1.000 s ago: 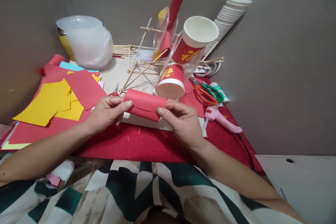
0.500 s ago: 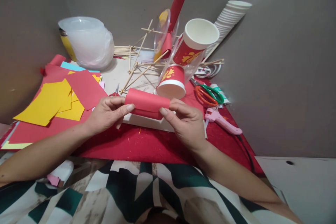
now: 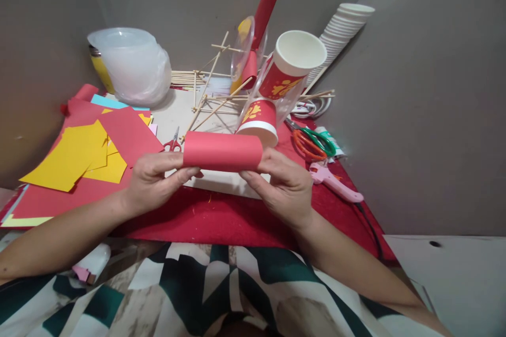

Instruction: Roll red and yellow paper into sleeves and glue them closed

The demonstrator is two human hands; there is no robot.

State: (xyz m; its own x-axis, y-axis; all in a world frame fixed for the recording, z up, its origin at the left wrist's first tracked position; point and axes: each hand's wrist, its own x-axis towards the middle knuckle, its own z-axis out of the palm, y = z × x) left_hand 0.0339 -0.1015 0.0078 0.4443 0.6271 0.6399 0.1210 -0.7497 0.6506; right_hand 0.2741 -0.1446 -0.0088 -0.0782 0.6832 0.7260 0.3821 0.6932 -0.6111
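Observation:
A red paper tube lies level between both my hands, above a white board on the red cloth. My left hand pinches the tube's left end with thumb and fingers closed. At the right end my right hand grips it from below and behind. Just beyond the tube an upturned red paper cup with a yellow print leans against a stick frame. A second red cup stands open-mouthed above it.
Loose red and yellow paper sheets cover the left. Small red scissors lie by the board. Orange and green scissors and a pink glue gun sit right. A bagged container and a stack of white cups stand behind.
The red paper has been rolled closed into a smooth tube and lifted slightly; its loose flap no longer shows. Both hands shifted their grip to the tube's ends.

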